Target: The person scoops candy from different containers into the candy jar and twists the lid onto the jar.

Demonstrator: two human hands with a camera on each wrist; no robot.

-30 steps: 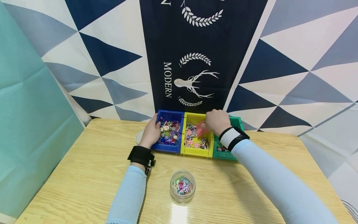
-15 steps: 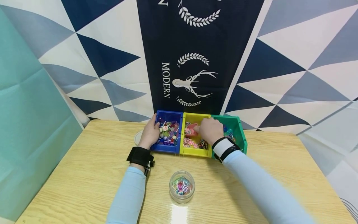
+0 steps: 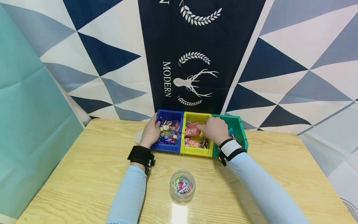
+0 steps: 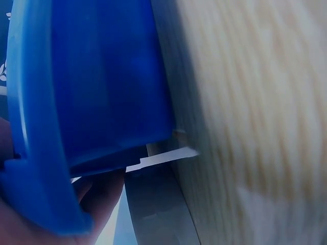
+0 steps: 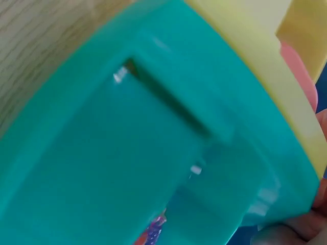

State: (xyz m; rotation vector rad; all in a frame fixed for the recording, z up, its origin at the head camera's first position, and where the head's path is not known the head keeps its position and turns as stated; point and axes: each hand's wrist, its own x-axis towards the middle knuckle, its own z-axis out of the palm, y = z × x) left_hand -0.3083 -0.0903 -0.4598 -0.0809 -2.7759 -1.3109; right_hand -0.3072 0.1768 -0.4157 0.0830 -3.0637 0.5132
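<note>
Three joined bins stood at the far edge of the surface (image 3: 84, 174). The left hand (image 3: 151, 133) gripped the outer wall of the blue bin (image 3: 168, 113), fingers curled over its rim. The right hand (image 3: 213, 130) held a pink scoop (image 3: 191, 130) inside the yellow bin (image 3: 195, 151), fingers clenched on its handle. The scoop lay low among the striped candies (image 3: 193, 143), its long axis roughly parallel to the far edge and its mouth pointing toward the blue bin. The clear jar (image 3: 182, 186) near the front edge already held some candies; judging by its level, more scooping remained. The green bin (image 5: 127, 168) adjoined the yellow bin.
</note>
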